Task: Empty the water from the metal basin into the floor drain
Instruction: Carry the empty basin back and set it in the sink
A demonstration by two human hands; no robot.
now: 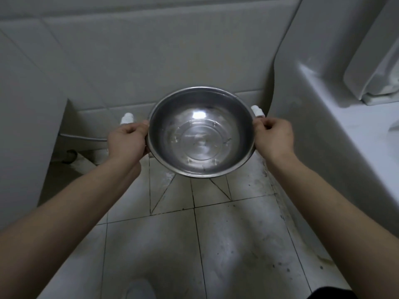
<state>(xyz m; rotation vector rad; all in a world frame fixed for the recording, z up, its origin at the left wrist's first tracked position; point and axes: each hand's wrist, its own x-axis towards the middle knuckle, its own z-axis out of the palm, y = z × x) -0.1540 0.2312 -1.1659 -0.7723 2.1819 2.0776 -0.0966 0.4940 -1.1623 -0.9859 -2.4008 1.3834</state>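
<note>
Above tiled floor (pixel 226 234): metal basin (pixel 200 132) mouth-up, left hand (pixel 127 141), right hand (pixel 274 137) clenched on rim.

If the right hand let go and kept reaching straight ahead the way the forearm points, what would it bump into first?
Probably the white pipe fitting just beyond the right hand, then the tiled wall behind it. Depth is hard to judge here, so the hand might pass over the fitting and reach the wall first.

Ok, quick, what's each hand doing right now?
Left hand: closed on the left rim of the metal basin.
Right hand: closed on the basin's right rim.
</note>
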